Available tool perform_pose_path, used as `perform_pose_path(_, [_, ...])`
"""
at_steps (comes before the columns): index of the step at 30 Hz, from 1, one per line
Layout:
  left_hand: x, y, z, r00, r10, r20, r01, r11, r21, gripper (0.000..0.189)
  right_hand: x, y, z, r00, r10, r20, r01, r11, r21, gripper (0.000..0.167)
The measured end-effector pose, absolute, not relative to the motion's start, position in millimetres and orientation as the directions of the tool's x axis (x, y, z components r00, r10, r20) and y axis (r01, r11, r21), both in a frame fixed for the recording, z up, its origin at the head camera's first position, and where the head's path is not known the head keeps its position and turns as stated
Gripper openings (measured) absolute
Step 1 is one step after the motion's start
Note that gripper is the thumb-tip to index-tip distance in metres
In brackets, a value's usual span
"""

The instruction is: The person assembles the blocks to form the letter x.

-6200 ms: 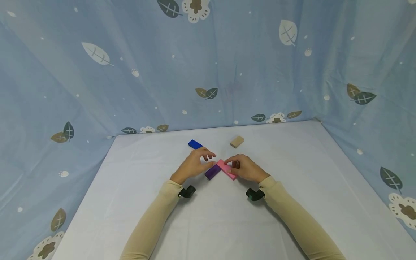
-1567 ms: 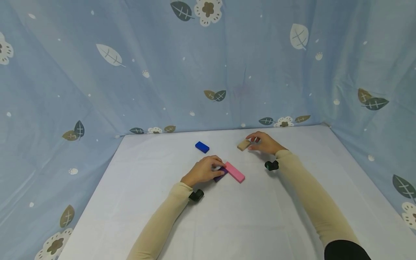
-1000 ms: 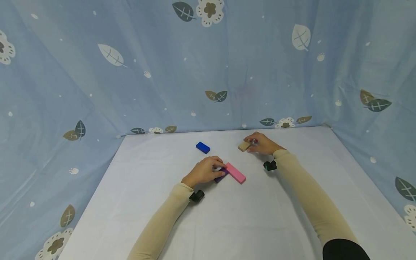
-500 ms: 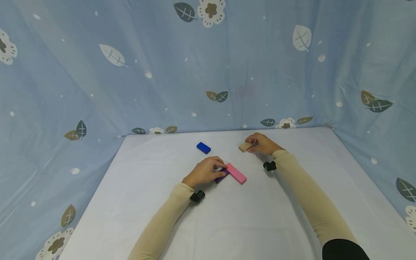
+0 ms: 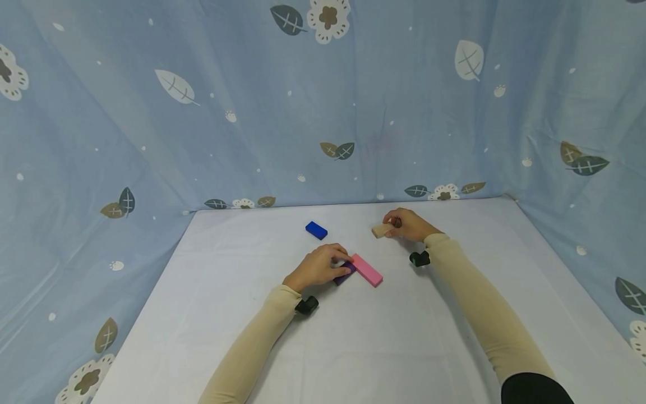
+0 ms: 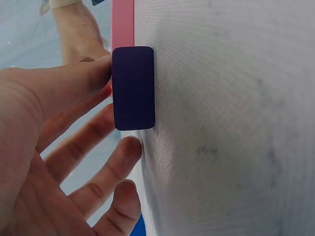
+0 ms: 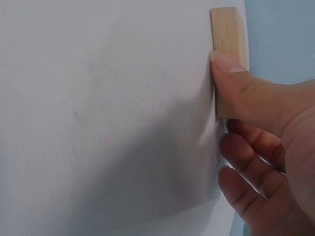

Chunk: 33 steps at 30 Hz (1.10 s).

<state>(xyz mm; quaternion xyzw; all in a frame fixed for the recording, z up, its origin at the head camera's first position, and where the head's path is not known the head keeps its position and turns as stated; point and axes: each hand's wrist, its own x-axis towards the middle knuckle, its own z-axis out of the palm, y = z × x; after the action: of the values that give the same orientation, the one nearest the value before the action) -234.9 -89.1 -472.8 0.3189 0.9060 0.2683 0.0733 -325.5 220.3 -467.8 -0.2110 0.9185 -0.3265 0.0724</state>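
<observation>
Four small flat blocks lie on the white table point(image 5: 363, 348), two of them in the person's hands. The left hand point(image 5: 317, 266) pinches the purple block point(image 6: 133, 88) between thumb and fingers, its lower fingers loosely bent and apart from it. From above, that hand covers much of the block; the left wrist view shows its end face, dark and smooth with rounded corners, while its length is hidden behind. The pink block point(image 5: 367, 270), long and plain, lies slantwise against or just beside the purple one's far end (whether a left fingertip also touches it is hard to make out).

Farther back, the right hand point(image 5: 407, 225) has the wooden block point(image 7: 228, 34) pinched close between its thumb and fingers, the other fingers loosely curled. This block is pale, with fine grain; the thumb hides part of it, and the index fingertip is out of sight behind. The blue block point(image 5: 316, 230) rests to the left of it, near the back of the table, and only a sliver shows at the bottom of the left wrist view
</observation>
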Motion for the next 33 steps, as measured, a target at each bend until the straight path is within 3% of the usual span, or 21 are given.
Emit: perform_pose_path(33, [-234.4,-89.0,-472.8,-0.792,0.610,0.035,0.532,0.661,0.529,0.030,-318.4,218.5,-458.3,-0.896,-0.442,-0.028,-0.325,0.698,-0.639,0.034])
